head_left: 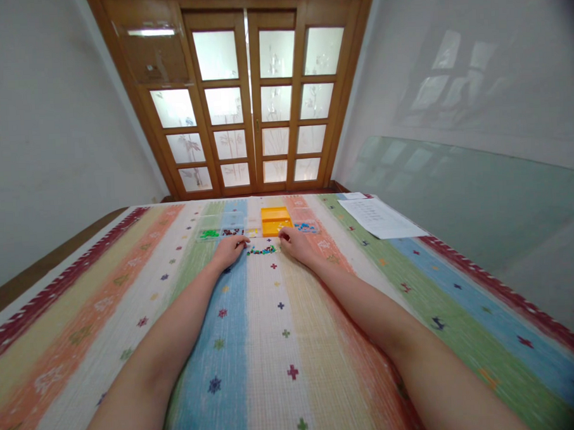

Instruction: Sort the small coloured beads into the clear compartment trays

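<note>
Stretches left arm (166, 337) up and inward from the lower left of the view, right arm (367, 306) up and inward from the lower right, both bare. Brings left hand (230, 248) and right hand (294, 244) near each other at mid-view, well forward, without touching. Turns the left hand inward at the wrist (216, 264), back upward, with fingers (243, 240) pointing toward the right hand. Curls the right hand more tightly, bunching fingertips (281, 233) toward the left. Shows too little, at this size, to tell either grip.
</note>
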